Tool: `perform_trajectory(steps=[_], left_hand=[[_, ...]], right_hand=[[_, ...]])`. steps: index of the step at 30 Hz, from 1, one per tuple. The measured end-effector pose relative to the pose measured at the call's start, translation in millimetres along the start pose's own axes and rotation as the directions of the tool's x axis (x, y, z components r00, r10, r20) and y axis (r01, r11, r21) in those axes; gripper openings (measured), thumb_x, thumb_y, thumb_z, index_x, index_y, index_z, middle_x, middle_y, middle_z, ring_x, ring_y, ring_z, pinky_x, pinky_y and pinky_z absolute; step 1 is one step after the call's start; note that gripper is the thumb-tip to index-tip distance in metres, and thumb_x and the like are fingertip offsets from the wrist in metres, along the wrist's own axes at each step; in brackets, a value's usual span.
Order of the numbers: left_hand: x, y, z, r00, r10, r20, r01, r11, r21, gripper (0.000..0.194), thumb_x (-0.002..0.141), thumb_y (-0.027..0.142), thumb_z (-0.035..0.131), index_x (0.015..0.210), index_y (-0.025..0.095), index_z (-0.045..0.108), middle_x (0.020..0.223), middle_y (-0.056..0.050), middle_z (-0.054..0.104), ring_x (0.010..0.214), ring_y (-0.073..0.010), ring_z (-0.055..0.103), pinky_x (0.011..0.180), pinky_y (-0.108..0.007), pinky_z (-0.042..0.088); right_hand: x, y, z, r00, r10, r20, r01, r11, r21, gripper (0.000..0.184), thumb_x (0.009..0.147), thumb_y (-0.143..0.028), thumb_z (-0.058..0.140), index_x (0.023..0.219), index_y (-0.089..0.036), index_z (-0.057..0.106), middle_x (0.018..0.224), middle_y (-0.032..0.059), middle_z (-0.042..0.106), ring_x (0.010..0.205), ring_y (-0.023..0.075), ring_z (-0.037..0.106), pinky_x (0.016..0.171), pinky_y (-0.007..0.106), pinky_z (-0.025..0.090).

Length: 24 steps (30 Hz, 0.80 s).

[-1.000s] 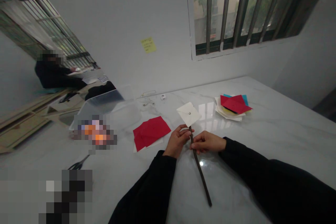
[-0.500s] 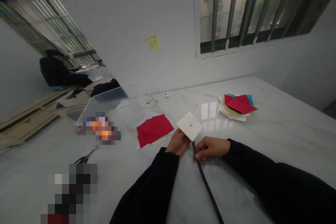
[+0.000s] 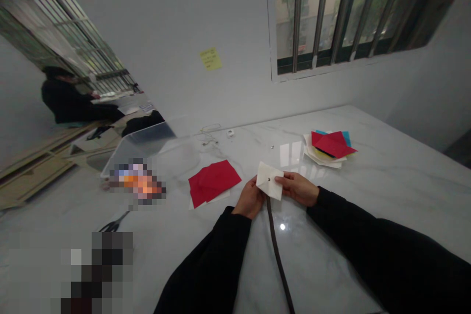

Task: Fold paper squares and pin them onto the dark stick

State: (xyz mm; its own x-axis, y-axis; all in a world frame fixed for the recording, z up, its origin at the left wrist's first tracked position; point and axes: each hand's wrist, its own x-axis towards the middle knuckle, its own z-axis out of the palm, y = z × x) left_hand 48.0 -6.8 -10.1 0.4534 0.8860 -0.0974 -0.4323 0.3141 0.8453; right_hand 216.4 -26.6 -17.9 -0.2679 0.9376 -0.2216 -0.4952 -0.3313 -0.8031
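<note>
A white paper square [image 3: 269,186] with a small metal pin through its middle sits at the top of a thin dark stick [image 3: 276,255]. My left hand [image 3: 250,199] is closed around the stick just under the paper. My right hand [image 3: 299,189] pinches the right edge of the white square. The stick runs down toward me over the white marble table [image 3: 386,181].
Red paper sheets [image 3: 212,181] lie left of my hands. A stack of coloured papers [image 3: 328,147] lies at the back right. Scissors [image 3: 112,225] rest at the left, near a clear plastic box [image 3: 154,144]. Another person [image 3: 69,100] sits far left.
My right hand has left the stick and moved up to grip the white paper's edge. The paper has come lower and closer to my hands.
</note>
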Motion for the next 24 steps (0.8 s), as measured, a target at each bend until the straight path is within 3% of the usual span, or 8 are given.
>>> perform_trajectory(steps=[6,18,24], left_hand=[[-2.3,1.2,6.9,1.0,-0.027,-0.003,0.028,0.998,0.06,0.037,0.069,0.032,0.081,0.1,0.014,0.072,0.093,-0.011,0.074,0.092,-0.0269,0.067,0.081,-0.035,0.051],[-5.8,5.3,11.9,0.999,-0.021,-0.034,0.024,0.995,0.098,0.034,0.069,0.035,0.08,0.096,0.014,0.073,0.092,-0.012,0.074,0.094,-0.0293,0.067,0.079,-0.036,0.051],[0.0,4.0,2.2,0.996,0.002,-0.085,0.008,0.993,0.118,0.039,0.068,0.036,0.081,0.1,0.016,0.072,0.095,-0.01,0.074,0.092,-0.0262,0.067,0.08,-0.034,0.05]], right_hand=[[-0.5,-0.5,3.4,0.997,-0.009,-0.071,0.01,1.0,0.019,0.025,0.075,-0.02,0.08,0.098,-0.014,0.073,0.101,0.009,0.076,0.086,0.016,0.072,0.078,0.025,0.058],[-1.2,-1.2,5.5,0.997,0.0,-0.081,0.002,1.0,0.022,0.024,0.075,-0.019,0.081,0.097,-0.012,0.074,0.103,0.0103,0.076,0.09,0.0166,0.072,0.081,0.024,0.059],[-0.3,-4.3,1.3,0.995,-0.011,-0.097,0.013,1.0,0.021,0.025,0.075,-0.019,0.08,0.098,-0.012,0.074,0.107,0.0111,0.076,0.092,0.018,0.073,0.082,0.026,0.059]])
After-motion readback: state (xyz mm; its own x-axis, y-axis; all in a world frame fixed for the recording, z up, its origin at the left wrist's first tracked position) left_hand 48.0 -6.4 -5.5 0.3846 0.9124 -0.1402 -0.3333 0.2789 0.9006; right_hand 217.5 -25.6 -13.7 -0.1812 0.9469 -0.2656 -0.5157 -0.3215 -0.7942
